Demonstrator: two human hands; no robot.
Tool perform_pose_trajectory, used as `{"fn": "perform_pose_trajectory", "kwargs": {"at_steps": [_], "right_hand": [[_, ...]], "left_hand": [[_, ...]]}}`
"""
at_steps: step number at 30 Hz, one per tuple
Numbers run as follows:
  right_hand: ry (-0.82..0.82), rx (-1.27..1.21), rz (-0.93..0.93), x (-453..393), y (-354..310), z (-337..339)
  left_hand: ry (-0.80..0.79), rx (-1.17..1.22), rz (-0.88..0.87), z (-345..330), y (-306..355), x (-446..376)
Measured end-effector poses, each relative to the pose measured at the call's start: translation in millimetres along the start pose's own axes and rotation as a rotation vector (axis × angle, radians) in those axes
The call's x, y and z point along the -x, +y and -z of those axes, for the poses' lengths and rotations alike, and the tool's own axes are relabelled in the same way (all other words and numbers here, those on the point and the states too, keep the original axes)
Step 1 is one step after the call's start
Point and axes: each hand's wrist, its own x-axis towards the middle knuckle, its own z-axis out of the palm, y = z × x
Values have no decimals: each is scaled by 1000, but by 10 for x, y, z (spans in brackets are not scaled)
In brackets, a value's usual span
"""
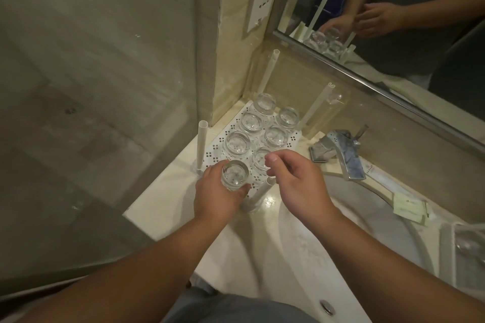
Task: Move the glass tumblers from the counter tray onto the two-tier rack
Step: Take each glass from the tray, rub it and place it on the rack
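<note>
Left hand (219, 195) grips one tumbler (235, 174) at rack (295, 136) front corner; right hand (294, 178) loosely curled, empty, above six racked tumblers (262, 128).

Clear glossy glass tumblers (237, 143); matt white perforated plastic rack shelf (219, 148); polished cream stone counter (168, 196); shiny chrome metal faucet (346, 152); glossy white ceramic sink (328, 265).

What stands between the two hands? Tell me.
In the head view, one white rack post rises between the left hand, which holds a glass tumbler, and the empty right hand.
</note>
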Motion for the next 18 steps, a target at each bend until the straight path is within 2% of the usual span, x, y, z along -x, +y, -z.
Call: {"fn": "perform_pose_trajectory", "kwargs": {"at_steps": [7,13,18], "right_hand": [[5,-49,-5,23,-51,23],[11,-103,4,-36,-174,87],[-8,-280,-117,-90,-371,150]], "left_hand": [[32,80,-101,279,266,125],[-3,217,-171,569,615,225],[7,280,-270,762,942,278]]}}
